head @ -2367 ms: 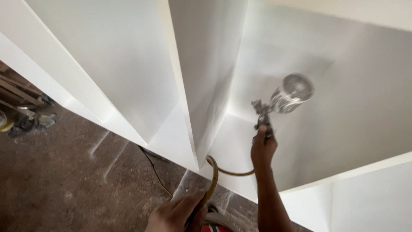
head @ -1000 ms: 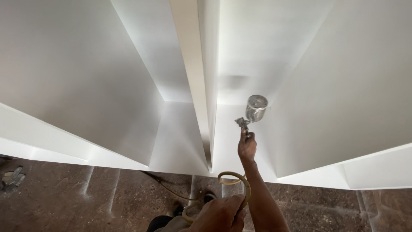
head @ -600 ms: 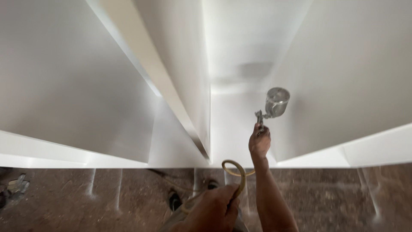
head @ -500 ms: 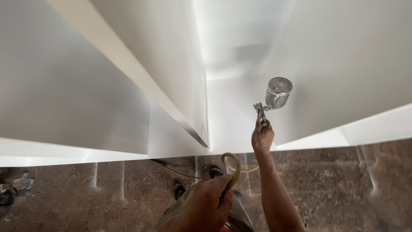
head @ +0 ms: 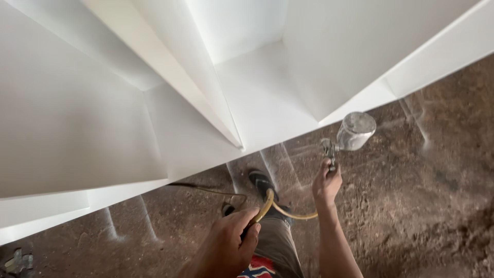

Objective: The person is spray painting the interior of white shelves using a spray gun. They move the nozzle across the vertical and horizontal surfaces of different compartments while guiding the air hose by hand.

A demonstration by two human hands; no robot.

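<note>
Your right hand [head: 326, 181] is clenched around the grip of the spray gun [head: 346, 138], held out in front of you with its metal cup tilted up and to the right. The gun sits over the floor [head: 411, 206], just beside the cabinet's [head: 77, 134] lower right edge and not inside either bay. Your left hand [head: 229, 244] is closed on the yellow hose [head: 280, 208], which loops from that fist across to the gun. Below, your shoe [head: 261, 181] stands on the brown floor, near a thin black cord [head: 206, 189].

The cabinet's two bays and the divider [head: 206, 87] between them look evenly white wherever they show, so the inside coat seems largely on. White overspray streaks mark the floor along the front edge. The outer faces lie out of view, so you cannot judge them from here.
</note>
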